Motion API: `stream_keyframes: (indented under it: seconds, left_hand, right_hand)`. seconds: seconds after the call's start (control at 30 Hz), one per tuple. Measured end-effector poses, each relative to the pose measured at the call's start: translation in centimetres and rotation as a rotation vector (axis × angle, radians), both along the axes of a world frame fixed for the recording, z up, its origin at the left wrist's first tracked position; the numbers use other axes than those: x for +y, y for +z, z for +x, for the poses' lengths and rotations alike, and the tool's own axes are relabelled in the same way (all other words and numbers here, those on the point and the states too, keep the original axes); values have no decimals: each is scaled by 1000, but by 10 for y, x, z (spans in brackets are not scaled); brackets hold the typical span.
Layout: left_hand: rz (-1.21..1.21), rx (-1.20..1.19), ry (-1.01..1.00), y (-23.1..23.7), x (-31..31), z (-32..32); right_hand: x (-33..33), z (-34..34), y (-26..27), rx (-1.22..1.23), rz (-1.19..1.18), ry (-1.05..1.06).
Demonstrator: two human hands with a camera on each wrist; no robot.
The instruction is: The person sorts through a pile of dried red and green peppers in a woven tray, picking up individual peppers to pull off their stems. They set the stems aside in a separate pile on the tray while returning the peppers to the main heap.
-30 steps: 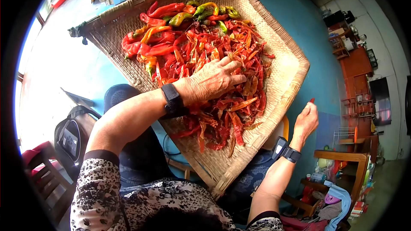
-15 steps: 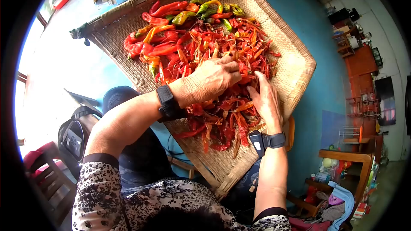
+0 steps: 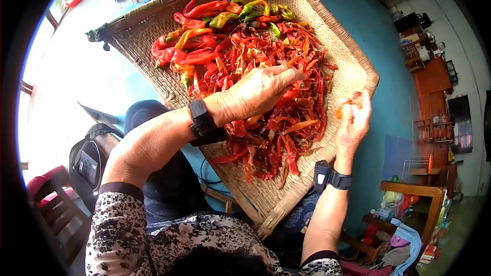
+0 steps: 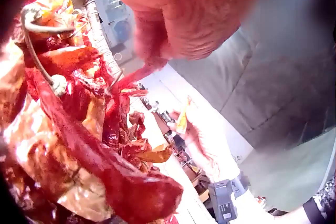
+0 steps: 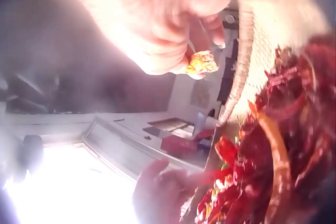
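Red dried chili peppers (image 3: 289, 143) fill the middle of a square woven tray (image 3: 353, 74), some of them wrinkled and split. Over this heap is my left hand (image 3: 258, 92), its fingertips pinching a red chili pepper (image 4: 137, 76) that reaches down to the pile. My right hand (image 3: 354, 125) is raised over the tray's right edge. Between its thumb and fingers it pinches a wrinkled orange-yellow chili pepper (image 5: 202, 63), which is partly hidden by the hand.
Fresher red chili peppers (image 3: 192, 57) and green ones (image 3: 223, 19) lie toward the tray's far left side. A wooden chair (image 3: 429, 214) with cloths and bags stands at the lower right. Left of the person is a black bag (image 3: 87, 166).
My right hand came in from beyond the right edge to the pile, then drew back right with an orange-yellow chili pepper. My left hand shifted slightly right over the heap.
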State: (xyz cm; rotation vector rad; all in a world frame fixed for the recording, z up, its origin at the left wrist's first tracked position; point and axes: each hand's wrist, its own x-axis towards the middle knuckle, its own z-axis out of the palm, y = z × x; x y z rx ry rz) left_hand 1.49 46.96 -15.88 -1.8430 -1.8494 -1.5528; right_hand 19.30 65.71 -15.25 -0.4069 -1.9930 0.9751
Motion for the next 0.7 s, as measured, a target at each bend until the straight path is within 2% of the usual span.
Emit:
stream_keyframes:
  seconds: [0.03,0.07,0.13,0.2,0.23,0.27,0.33,0.4,0.47,0.53,0.6,0.7]
  left_hand:
    - [-31,3,-8,2,-1,0]
    - [-61,6,-16,4,-1,1]
    - [-18,7,-32,6,1,2]
    - [19,38,-22,7,1,3]
    - [39,27,-10,8,2,3]
    - [40,27,-14,8,3,3]
    - [71,91,58,8,5,1]
    - [105,79,57,7,7,2]
    - [99,46,31,6,8,3]
    - [84,47,29,6,5,4]
    - [73,48,29,8,2,6]
    - [6,14,-17,8,-5,4]
  right_hand:
    - [4,11,10,-76,19,-147]
    - [16,18,10,-14,183,-261]
    - [25,32,24,-33,278,-470]
    - [45,54,25,-252,425,-686]
    - [47,62,25,-502,522,-813]
    - [48,64,22,-504,522,-817]
    - [48,63,17,-638,784,-870]
    - [41,51,19,-459,729,-560]
    - [26,30,10,-494,381,-231]
    - [-7,3,13,-636,240,-34]
    - [-10,-8,5,-738,276,57]
    - [-21,-20,5,-866,328,64]
